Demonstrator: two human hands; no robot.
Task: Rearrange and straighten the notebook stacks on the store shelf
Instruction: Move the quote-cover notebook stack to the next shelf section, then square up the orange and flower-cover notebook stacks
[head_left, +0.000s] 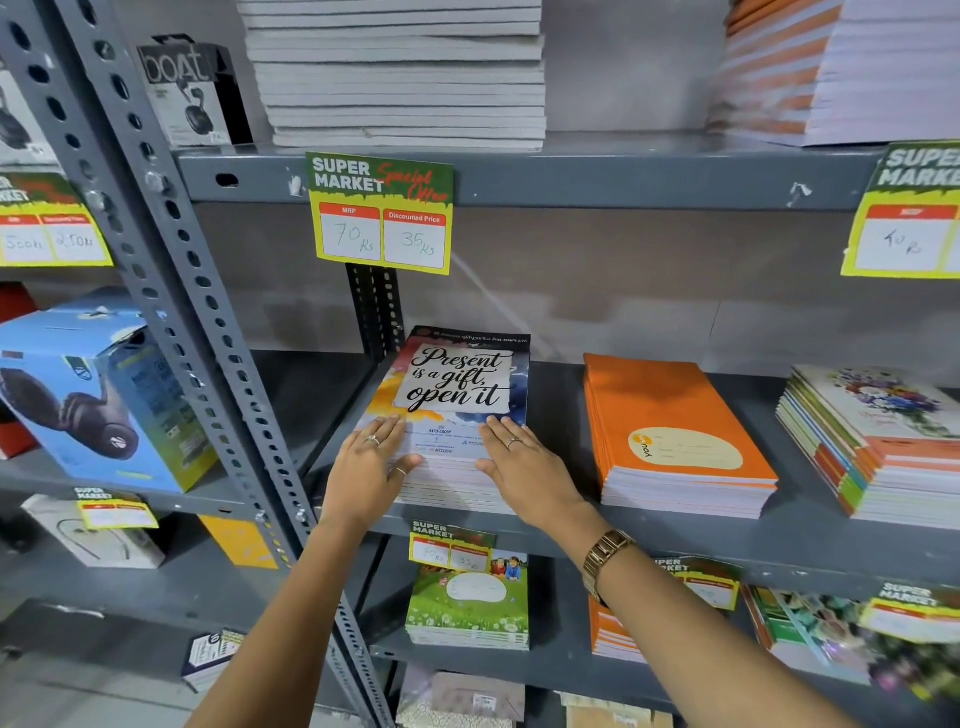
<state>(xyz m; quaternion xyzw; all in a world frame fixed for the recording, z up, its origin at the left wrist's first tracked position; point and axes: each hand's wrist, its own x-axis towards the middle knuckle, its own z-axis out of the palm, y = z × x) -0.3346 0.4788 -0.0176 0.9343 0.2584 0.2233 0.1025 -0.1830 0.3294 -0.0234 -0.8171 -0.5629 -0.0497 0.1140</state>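
The notebook stack (457, 410), topped by a cover reading "Present is a gift, open it", is seen on the grey metal shelf (561, 535), at its left end beside the perforated upright (208, 322). The left hand (369, 467) is laid flat on the near left corner of the top cover, fingers extended and thumb against the stack's front edge; nothing is gripped. The right hand (524, 467) is pressed flat on the near right corner, fingers spread, likewise closed around nothing. A wristwatch (605, 561) is worn on the right wrist. To the right, well apart from the first stack, an orange notebook stack (670, 431) is shown, and beyond it a floral-covered stack (872, 441) whose books are fanned unevenly. A price tag (382, 213) marked 70 and 35 is fixed to the shelf edge above. Grey-edged books (400, 73) are piled on the upper shelf. A blue speaker box (98, 395) is seen in the bay to the left.
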